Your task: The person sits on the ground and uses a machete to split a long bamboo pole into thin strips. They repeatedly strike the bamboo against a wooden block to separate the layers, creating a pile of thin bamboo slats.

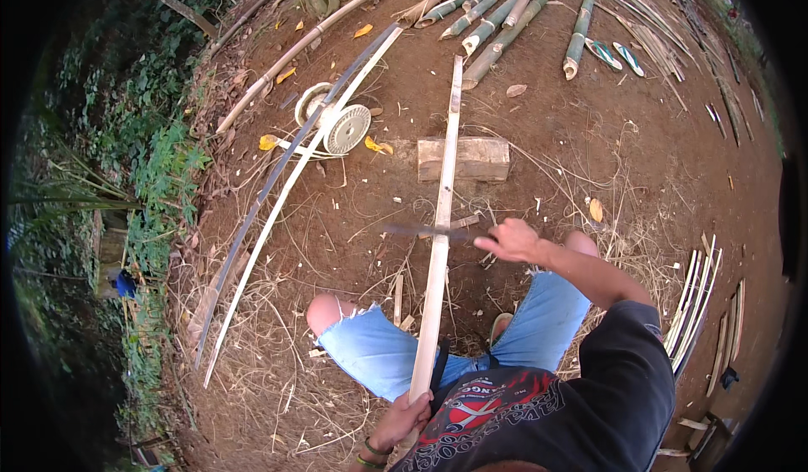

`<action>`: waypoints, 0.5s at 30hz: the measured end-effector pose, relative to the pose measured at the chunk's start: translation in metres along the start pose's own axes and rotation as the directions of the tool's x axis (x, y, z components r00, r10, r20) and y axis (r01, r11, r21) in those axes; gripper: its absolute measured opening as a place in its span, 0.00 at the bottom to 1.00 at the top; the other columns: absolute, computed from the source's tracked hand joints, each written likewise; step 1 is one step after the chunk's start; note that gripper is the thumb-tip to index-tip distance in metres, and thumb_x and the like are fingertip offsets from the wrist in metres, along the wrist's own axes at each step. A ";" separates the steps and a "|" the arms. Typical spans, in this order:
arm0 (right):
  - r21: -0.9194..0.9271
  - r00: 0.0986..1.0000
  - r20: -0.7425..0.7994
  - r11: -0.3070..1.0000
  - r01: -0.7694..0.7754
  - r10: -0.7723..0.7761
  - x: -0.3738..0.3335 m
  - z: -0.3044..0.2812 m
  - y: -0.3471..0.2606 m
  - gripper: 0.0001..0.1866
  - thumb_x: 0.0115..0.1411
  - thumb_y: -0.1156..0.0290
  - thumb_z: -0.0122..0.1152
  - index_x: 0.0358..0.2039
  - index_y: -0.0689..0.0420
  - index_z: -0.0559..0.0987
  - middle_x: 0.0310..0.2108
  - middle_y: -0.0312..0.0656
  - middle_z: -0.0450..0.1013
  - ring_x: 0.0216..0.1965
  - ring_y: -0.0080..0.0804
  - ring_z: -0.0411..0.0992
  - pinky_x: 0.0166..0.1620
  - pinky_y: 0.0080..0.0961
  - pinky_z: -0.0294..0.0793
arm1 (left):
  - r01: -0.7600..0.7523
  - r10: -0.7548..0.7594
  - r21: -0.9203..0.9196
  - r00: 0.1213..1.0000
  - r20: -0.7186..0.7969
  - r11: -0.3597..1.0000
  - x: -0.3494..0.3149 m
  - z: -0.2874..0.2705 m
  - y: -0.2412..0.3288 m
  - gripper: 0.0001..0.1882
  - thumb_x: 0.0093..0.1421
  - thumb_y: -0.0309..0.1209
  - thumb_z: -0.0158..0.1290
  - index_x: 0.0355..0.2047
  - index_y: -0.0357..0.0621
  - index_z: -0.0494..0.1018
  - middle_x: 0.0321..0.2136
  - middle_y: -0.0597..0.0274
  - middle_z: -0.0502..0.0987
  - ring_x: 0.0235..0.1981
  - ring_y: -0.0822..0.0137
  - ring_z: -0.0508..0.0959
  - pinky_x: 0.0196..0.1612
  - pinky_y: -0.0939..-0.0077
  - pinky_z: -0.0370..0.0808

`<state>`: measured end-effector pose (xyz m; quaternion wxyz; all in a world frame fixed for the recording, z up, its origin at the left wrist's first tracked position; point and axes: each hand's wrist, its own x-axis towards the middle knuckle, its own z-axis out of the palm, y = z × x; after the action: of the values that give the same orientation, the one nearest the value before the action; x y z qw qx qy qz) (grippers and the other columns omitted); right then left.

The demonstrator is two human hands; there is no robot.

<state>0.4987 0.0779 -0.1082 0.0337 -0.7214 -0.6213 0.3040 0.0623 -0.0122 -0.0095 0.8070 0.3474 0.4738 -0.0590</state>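
A pale bamboo strip (438, 261) points forward, crossed by a blurred, seemingly dark blade (408, 230).

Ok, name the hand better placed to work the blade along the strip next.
Probably the right hand: it holds the blurred blade, which crosses the strip partway along. The left hand is occupied gripping the strip's near end.

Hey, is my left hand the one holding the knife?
No, your left hand grips the long pale strip, while the knife is in your right hand.
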 end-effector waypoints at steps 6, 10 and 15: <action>0.089 0.988 -0.018 0.984 -0.152 0.154 0.034 0.013 0.030 0.44 0.65 0.31 0.42 0.24 0.64 0.83 0.21 0.59 0.76 0.30 0.58 0.78 0.41 0.50 0.79 | 0.006 -0.006 0.025 1.000 -0.006 1.000 0.003 -0.002 0.006 0.13 0.74 0.39 0.45 0.44 0.41 0.66 0.18 0.72 0.62 0.18 0.78 0.62 0.21 0.81 0.62; 0.042 0.978 -0.157 0.990 -0.135 0.140 0.049 0.003 0.052 0.46 0.64 0.29 0.40 0.26 0.66 0.83 0.21 0.59 0.76 0.30 0.57 0.79 0.39 0.49 0.79 | 0.027 -0.023 0.052 0.998 -0.065 0.998 -0.003 0.004 0.019 0.12 0.73 0.38 0.45 0.43 0.40 0.68 0.19 0.73 0.63 0.19 0.79 0.62 0.23 0.83 0.60; -0.167 0.950 0.072 0.935 0.312 -0.304 0.026 0.004 0.021 0.46 0.64 0.29 0.40 0.25 0.64 0.83 0.20 0.57 0.76 0.28 0.58 0.78 0.41 0.49 0.79 | 0.045 -0.046 -0.014 0.998 -0.046 0.999 -0.003 -0.003 0.008 0.12 0.73 0.37 0.46 0.44 0.40 0.68 0.19 0.74 0.63 0.19 0.80 0.61 0.23 0.84 0.58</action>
<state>0.5164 0.0955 -0.1306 0.0028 -0.6084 -0.7516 0.2549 0.0617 -0.0050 -0.0039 0.7965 0.3326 0.5006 -0.0661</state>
